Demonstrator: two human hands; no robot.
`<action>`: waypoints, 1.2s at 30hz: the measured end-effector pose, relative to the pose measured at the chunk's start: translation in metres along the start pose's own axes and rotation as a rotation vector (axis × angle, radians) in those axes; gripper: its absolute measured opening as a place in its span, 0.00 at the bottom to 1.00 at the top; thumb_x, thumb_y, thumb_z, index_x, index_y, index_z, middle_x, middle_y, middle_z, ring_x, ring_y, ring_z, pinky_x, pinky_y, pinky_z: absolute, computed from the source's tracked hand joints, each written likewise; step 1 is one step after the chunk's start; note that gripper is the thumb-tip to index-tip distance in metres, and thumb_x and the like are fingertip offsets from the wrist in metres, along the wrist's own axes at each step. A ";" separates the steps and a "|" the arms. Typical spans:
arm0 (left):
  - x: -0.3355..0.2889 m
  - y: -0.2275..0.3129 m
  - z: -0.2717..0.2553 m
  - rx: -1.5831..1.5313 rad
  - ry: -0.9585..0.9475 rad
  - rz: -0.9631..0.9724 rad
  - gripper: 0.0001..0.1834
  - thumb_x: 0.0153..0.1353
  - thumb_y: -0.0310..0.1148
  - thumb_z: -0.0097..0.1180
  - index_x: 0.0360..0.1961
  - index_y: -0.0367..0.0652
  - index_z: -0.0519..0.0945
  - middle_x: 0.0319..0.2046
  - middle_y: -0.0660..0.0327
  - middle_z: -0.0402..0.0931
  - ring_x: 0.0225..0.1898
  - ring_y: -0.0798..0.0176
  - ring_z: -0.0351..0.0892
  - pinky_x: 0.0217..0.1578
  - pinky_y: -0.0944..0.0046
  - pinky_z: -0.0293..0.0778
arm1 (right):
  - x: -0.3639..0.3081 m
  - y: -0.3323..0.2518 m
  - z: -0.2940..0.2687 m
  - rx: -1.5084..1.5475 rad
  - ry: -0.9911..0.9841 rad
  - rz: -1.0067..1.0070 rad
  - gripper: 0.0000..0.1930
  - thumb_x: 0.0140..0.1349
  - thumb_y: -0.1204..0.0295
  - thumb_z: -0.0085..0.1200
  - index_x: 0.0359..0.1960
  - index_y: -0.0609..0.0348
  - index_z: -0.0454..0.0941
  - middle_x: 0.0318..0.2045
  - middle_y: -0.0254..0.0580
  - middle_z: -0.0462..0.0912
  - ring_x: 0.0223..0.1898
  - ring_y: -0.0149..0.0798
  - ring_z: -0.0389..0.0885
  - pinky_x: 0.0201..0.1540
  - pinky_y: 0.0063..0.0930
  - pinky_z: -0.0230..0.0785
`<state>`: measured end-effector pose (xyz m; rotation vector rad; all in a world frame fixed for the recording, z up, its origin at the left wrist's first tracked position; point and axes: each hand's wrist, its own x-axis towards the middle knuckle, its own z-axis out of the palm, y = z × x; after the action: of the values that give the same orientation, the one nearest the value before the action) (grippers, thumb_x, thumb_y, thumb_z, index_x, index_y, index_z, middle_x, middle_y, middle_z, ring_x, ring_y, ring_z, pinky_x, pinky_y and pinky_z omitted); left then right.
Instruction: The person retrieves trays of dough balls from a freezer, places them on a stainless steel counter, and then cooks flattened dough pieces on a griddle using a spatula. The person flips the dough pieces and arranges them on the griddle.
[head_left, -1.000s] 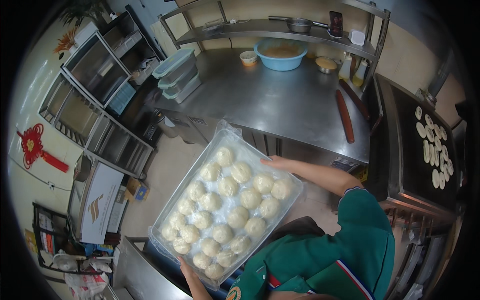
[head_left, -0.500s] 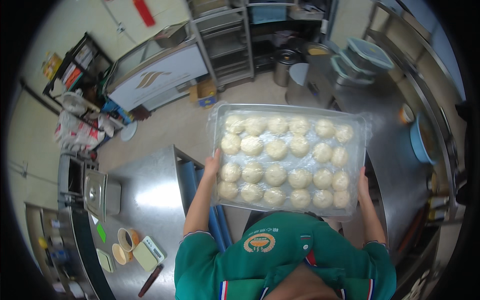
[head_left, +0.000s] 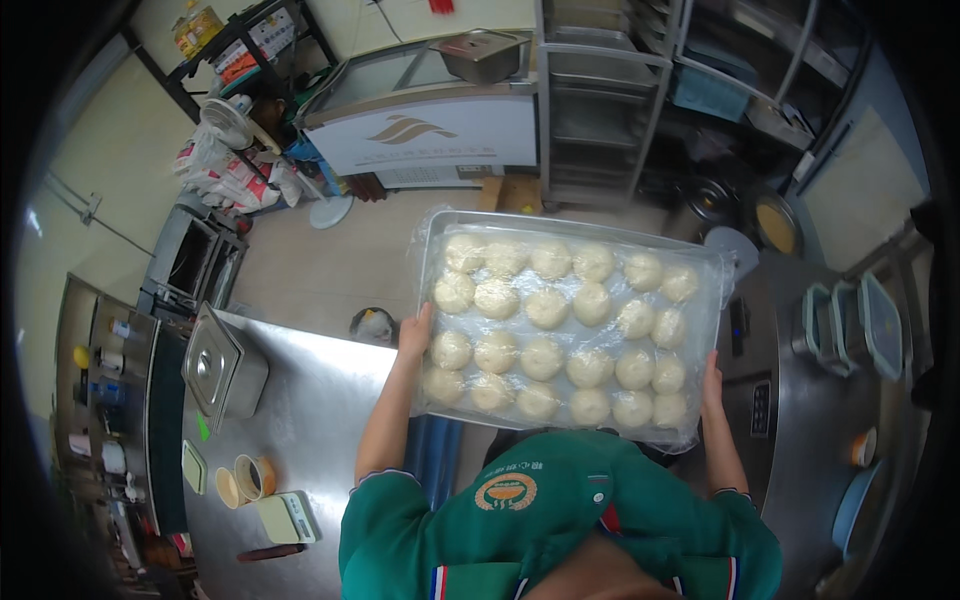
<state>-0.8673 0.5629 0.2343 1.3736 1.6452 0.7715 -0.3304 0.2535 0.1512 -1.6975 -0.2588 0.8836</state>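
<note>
The metal tray (head_left: 566,332) was before the person's torso, between the left counter (head_left: 330,370) and the right counter (head_left: 820,470), its dough balls (head_left: 541,357) under clear film (head_left: 722,275). The left hand (head_left: 415,332) and right hand (head_left: 712,385) clasped opposite sides, partly closed, most fingers hidden. Good carrying probably meant equal lift at both sides, a flat tray, and loose film kept off counter corners.

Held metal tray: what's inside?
Pale dough balls in rows, under clear plastic film. The tray bottom shows between them; what's directly beneath each ball is covered.
</note>
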 end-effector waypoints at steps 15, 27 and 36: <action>-0.160 -0.150 0.088 -0.293 0.518 -0.216 0.29 0.71 0.47 0.47 0.52 0.25 0.75 0.44 0.52 0.78 0.44 0.62 0.75 0.45 0.62 0.70 | 0.258 0.048 0.125 -0.480 -0.446 -0.333 0.27 0.70 0.52 0.47 0.31 0.69 0.79 0.27 0.34 0.79 0.31 0.28 0.73 0.34 0.31 0.67; -0.062 -0.225 0.095 -0.249 0.555 0.062 0.29 0.71 0.47 0.46 0.49 0.24 0.77 0.44 0.54 0.79 0.44 0.62 0.75 0.47 0.61 0.70 | 0.287 0.111 0.155 -0.294 -0.334 -0.638 0.27 0.69 0.52 0.47 0.26 0.68 0.76 0.18 0.37 0.75 0.23 0.29 0.69 0.28 0.35 0.65; -0.011 -0.190 0.033 -0.054 0.104 0.201 0.30 0.70 0.48 0.48 0.52 0.25 0.75 0.48 0.49 0.77 0.50 0.59 0.74 0.52 0.60 0.68 | 0.117 0.167 0.037 -0.306 -0.041 -0.611 0.19 0.67 0.63 0.50 0.29 0.72 0.78 0.19 0.37 0.77 0.24 0.27 0.71 0.28 0.34 0.64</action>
<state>-0.9256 0.5098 0.0575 1.4969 1.5686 1.0122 -0.3190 0.2947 -0.0515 -1.7264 -0.9238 0.4324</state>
